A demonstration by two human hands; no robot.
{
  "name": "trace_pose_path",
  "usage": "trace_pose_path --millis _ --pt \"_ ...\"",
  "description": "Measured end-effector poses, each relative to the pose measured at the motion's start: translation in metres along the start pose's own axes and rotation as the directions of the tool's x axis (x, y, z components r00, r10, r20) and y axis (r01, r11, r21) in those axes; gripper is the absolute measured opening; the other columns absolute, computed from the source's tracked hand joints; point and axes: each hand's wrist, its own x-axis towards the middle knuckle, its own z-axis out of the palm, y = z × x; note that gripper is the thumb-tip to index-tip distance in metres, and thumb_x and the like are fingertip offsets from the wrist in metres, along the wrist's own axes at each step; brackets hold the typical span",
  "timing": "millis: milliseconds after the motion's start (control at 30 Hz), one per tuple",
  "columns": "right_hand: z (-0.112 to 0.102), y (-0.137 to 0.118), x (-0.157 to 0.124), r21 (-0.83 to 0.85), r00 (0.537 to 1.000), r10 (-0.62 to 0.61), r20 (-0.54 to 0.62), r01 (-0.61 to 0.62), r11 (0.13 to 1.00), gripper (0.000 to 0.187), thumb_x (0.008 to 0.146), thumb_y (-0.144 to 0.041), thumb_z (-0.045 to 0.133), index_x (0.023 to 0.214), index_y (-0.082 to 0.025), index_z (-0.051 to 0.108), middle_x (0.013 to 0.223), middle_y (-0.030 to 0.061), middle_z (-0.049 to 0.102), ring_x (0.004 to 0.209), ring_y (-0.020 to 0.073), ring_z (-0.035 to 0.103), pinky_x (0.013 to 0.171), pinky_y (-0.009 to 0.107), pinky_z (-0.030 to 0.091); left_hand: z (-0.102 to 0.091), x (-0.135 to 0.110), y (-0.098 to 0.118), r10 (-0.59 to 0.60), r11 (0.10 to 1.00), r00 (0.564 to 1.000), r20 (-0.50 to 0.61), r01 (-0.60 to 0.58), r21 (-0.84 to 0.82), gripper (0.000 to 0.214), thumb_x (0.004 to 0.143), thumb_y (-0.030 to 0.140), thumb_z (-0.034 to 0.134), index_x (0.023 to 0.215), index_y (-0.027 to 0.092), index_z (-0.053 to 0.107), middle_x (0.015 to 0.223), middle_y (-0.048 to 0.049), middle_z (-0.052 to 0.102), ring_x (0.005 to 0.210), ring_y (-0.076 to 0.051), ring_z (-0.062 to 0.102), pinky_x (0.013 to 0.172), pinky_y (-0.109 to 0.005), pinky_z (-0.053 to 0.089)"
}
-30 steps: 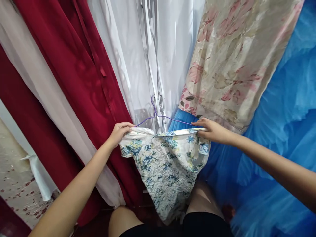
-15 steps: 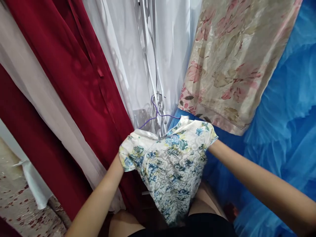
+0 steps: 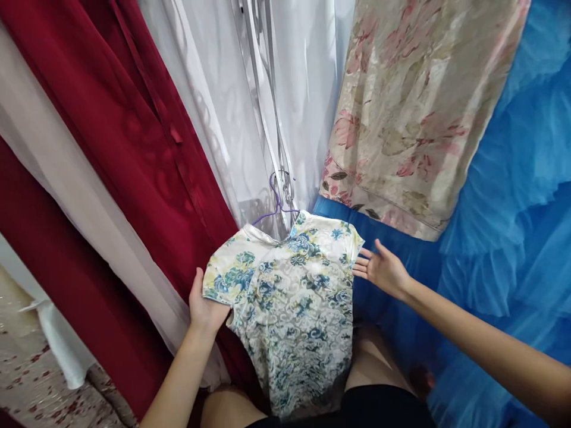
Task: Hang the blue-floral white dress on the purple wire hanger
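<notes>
A short-sleeved blouse (image 3: 294,297), white with blue and yellow flowers, hangs on a purple wire hanger (image 3: 277,202) in front of me. The hanger's hook sits at metal rings on white straps. My left hand (image 3: 209,306) is at the left sleeve, its thumb stretched up outside the cuff and its fingers hidden inside or under the fabric. On the other side, my right hand (image 3: 386,270) is open with spread fingers, and the fingertips reach the edge of the right sleeve. Whether they lie inside or behind it I cannot tell.
Dark red fabric (image 3: 147,119) and white fabric (image 3: 303,89) hang at the left and behind the blouse. At the upper right hangs a beige floral cloth (image 3: 401,131), beside ruffled blue tulle (image 3: 513,238). My knees are below the blouse.
Both hands were inside the sleeves and have drawn back outward, so they now show. The blouse has shifted slightly left and its shoulders hang lower and looser.
</notes>
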Motion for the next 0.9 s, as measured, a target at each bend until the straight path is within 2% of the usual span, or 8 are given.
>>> trace_pose_path --millis 133,300,433,567,667,767,833,900 --pt "0.013 -0.024 -0.012 -0.124 0.983 -0.111 -0.143 0.094 0.988 0.032 0.09 -0.05 0.068 0.106 -0.022 0.069 0.1 0.0064 0.078 0.088 0.0229 0.074 0.076 0.033 0.059 0.032 -0.011 0.008 0.158 0.977 0.983 -0.094 -0.142 0.159 0.042 0.101 0.04 0.049 0.134 0.019 0.066 0.123 -0.0094 0.075 0.127 -0.03 0.063 0.11 -0.047 0.05" --pt "0.058 -0.071 0.006 -0.214 0.913 -0.339 -0.228 0.292 0.932 0.032 0.078 -0.047 0.078 0.094 -0.021 0.072 0.094 0.005 0.079 0.09 0.0257 0.072 0.072 0.032 0.057 0.059 -0.027 0.024 0.352 0.866 0.936 0.002 -0.326 0.38 0.038 0.094 0.046 0.061 0.123 0.025 0.072 0.12 -0.0052 0.076 0.12 -0.03 0.067 0.1 -0.042 0.058" --pt "0.088 -0.102 0.025 -0.138 0.905 -0.378 -0.196 0.356 0.924 0.025 0.079 -0.041 0.074 0.093 -0.022 0.071 0.095 0.0044 0.078 0.095 0.0255 0.071 0.077 0.032 0.057 0.046 -0.036 0.045 0.401 0.815 0.915 -0.05 -0.331 0.476 0.03 0.085 0.038 0.07 0.111 0.024 0.075 0.102 -0.0044 0.079 0.11 -0.033 0.072 0.093 -0.042 0.062" --pt "0.122 -0.1 0.015 -0.166 0.908 -0.399 -0.129 0.377 0.911 0.02 0.086 -0.042 0.069 0.093 -0.024 0.071 0.092 0.002 0.076 0.089 0.0219 0.07 0.071 0.027 0.055 0.005 -0.03 0.052 0.318 0.847 0.932 -0.175 -0.197 0.494 0.021 0.077 0.027 0.071 0.097 0.02 0.072 0.079 -0.0042 0.076 0.091 -0.032 0.076 0.082 -0.043 0.064" --pt "0.145 -0.087 -0.018 -0.365 0.887 -0.461 -0.002 0.429 0.826 0.026 0.095 -0.047 0.061 0.09 -0.024 0.071 0.083 0.0011 0.072 0.078 0.0188 0.066 0.063 0.025 0.051 -0.028 -0.022 0.034 0.369 0.854 0.872 -0.321 -0.181 0.488 0.024 0.074 0.023 0.071 0.097 0.021 0.067 0.081 -0.0008 0.075 0.084 -0.025 0.075 0.079 -0.037 0.062" --pt "0.162 -0.075 -0.066 -0.605 0.803 -0.542 0.245 0.564 0.562 0.024 0.098 -0.041 0.057 0.091 -0.024 0.073 0.081 0.0028 0.072 0.073 0.0186 0.065 0.062 0.026 0.05 -0.047 -0.017 -0.005 0.521 0.756 0.802 -0.291 -0.276 0.593 0.037 0.074 0.022 0.076 0.108 0.025 0.063 0.098 0.0026 0.074 0.093 -0.018 0.071 0.086 -0.028 0.057" --pt "0.17 -0.067 -0.098 -0.645 0.735 -0.518 0.437 0.658 0.389 0.018 0.095 -0.036 0.06 0.091 -0.025 0.073 0.073 0.0028 0.072 0.061 0.0185 0.064 0.057 0.029 0.049 -0.045 -0.014 -0.038 0.52 0.704 0.835 -0.179 -0.3 0.644 0.034 0.077 0.028 0.075 0.109 0.026 0.063 0.107 0.001 0.073 0.103 -0.019 0.069 0.093 -0.029 0.054" --pt "0.177 -0.058 -0.124 -0.601 0.665 -0.559 0.495 0.727 0.333 0.016 0.093 -0.04 0.061 0.088 -0.028 0.071 0.069 0.0036 0.071 0.057 0.0207 0.064 0.056 0.033 0.051 -0.029 -0.013 -0.071 0.385 0.708 0.919 -0.085 -0.235 0.666 0.03 0.082 0.035 0.073 0.108 0.026 0.064 0.109 -0.0026 0.073 0.11 -0.024 0.067 0.096 -0.034 0.054"
